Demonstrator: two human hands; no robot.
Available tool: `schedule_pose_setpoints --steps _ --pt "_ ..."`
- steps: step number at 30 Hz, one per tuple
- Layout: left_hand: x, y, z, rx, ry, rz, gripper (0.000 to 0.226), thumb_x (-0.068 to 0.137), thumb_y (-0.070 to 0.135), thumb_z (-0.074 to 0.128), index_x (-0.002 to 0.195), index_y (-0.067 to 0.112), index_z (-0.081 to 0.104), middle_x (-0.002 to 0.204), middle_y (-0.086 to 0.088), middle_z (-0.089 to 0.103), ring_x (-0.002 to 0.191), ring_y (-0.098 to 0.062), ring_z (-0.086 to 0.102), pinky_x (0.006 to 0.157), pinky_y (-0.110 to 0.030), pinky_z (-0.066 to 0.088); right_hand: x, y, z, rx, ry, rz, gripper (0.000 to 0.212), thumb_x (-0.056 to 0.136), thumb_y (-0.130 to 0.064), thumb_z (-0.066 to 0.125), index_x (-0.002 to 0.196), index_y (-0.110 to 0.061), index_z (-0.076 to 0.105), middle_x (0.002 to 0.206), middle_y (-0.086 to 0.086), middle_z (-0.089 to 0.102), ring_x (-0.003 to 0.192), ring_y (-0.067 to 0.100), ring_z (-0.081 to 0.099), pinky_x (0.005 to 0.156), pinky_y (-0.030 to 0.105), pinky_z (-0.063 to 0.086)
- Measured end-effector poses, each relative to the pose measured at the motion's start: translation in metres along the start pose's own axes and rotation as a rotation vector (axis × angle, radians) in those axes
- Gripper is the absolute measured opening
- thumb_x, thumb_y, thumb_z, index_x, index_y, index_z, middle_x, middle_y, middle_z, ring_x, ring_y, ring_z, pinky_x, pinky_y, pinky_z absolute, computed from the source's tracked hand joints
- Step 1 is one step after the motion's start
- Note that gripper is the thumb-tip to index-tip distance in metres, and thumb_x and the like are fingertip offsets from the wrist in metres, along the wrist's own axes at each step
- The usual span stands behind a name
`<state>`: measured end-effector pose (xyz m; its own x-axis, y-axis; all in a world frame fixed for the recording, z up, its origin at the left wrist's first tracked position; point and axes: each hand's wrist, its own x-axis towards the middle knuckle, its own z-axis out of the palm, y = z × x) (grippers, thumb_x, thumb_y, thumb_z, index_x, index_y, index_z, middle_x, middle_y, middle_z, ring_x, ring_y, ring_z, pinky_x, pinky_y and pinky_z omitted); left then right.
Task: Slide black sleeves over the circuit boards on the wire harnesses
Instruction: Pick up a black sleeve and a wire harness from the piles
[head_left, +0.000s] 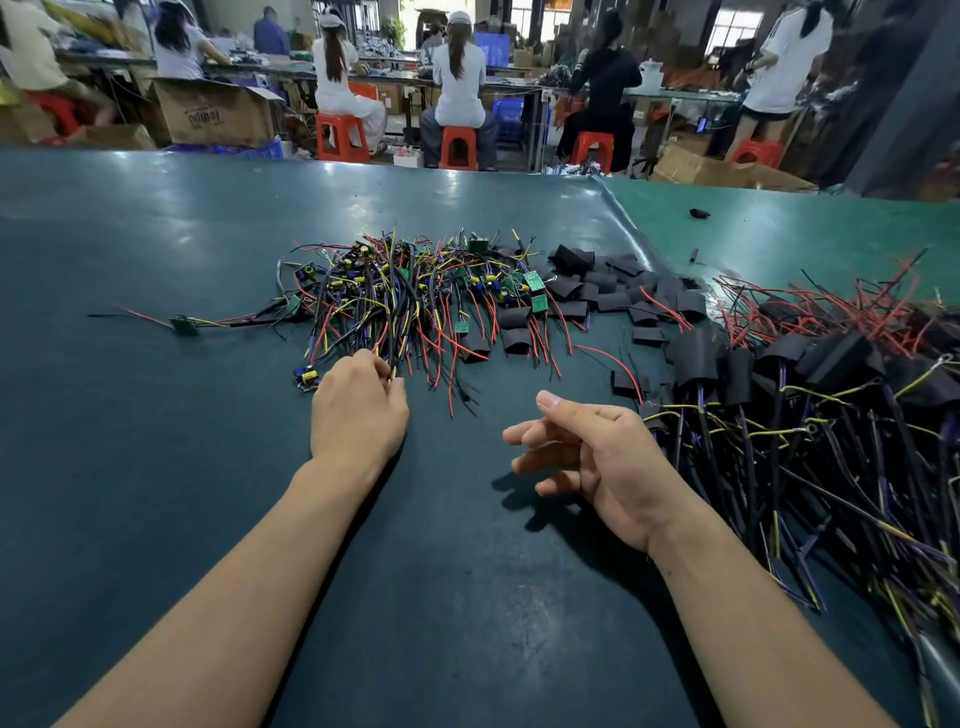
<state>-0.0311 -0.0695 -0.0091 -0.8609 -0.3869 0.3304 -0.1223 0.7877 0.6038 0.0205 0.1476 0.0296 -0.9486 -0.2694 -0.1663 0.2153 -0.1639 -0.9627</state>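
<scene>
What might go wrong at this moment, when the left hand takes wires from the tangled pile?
The left hand grips wires at the near edge of the tangled harness pile, so pulling may drag several harnesses along. The right hand holds nothing, and the loose black sleeves lie farther back, mixed with red wires.

The left hand (358, 400) is pinching wire ends at the harness pile (410, 296); the right hand (587, 447) is hovering, loosely curled, holding nothing.

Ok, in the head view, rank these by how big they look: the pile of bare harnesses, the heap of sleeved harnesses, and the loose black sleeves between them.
1. Heap of sleeved harnesses, though it lies nearest the camera and is cut off at the frame edge.
2. Pile of bare harnesses.
3. Loose black sleeves.
</scene>
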Motion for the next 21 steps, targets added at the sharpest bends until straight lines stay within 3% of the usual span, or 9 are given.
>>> schedule_pose_setpoints --steps 5,8,12,17,21 --pt "0.002 -0.004 -0.002 0.037 0.063 -0.037 0.021 0.096 0.020 0.052 0.106 0.010 0.068 0.107 -0.011 0.066 0.102 -0.032 0.058 0.084 -0.038 0.041 0.001 0.001 0.001 0.013 0.011 -0.009 0.031 0.077 -0.037 0.067 0.066 -0.008 0.071 0.095 0.017 0.075 0.064 0.022 0.070 0.044 0.024 0.050" --pt "0.000 0.001 -0.004 -0.127 0.185 -0.045 0.017 0.100 0.015 0.048 0.105 0.007 0.061 0.107 -0.012 0.062 0.097 -0.032 0.055 0.080 -0.035 0.032 0.002 0.002 0.002 0.007 0.025 -0.018 0.030 0.079 -0.034 0.067 0.072 -0.005 0.070 0.093 0.016 0.075 0.064 0.022 0.069 0.043 0.025 0.050" --pt "-0.008 0.012 -0.007 -0.328 0.353 0.100 0.009 0.101 0.011 0.043 0.102 0.004 0.049 0.089 -0.007 0.061 0.077 -0.029 0.055 0.069 -0.038 0.039 0.003 0.003 0.002 -0.018 0.038 -0.027 0.027 0.087 -0.029 0.065 0.076 -0.005 0.071 0.090 0.015 0.074 0.063 0.020 0.067 0.043 0.024 0.050" --pt "-0.009 0.013 -0.007 -0.378 0.331 0.204 0.005 0.098 0.009 0.052 0.096 0.005 0.053 0.083 -0.003 0.062 0.073 -0.025 0.057 0.067 -0.036 0.042 0.004 0.003 0.002 -0.028 0.028 -0.033 0.024 0.090 -0.026 0.063 0.079 -0.006 0.072 0.089 0.013 0.074 0.063 0.020 0.067 0.044 0.024 0.049" --pt "-0.012 0.015 -0.007 -0.416 0.257 0.258 0.020 0.092 0.025 0.068 0.079 0.012 0.060 0.066 0.008 0.059 0.061 -0.012 0.057 0.063 -0.026 0.047 0.005 0.004 0.000 -0.019 0.026 -0.041 0.022 0.090 -0.024 0.063 0.079 -0.007 0.072 0.089 0.013 0.074 0.064 0.020 0.067 0.045 0.024 0.049"
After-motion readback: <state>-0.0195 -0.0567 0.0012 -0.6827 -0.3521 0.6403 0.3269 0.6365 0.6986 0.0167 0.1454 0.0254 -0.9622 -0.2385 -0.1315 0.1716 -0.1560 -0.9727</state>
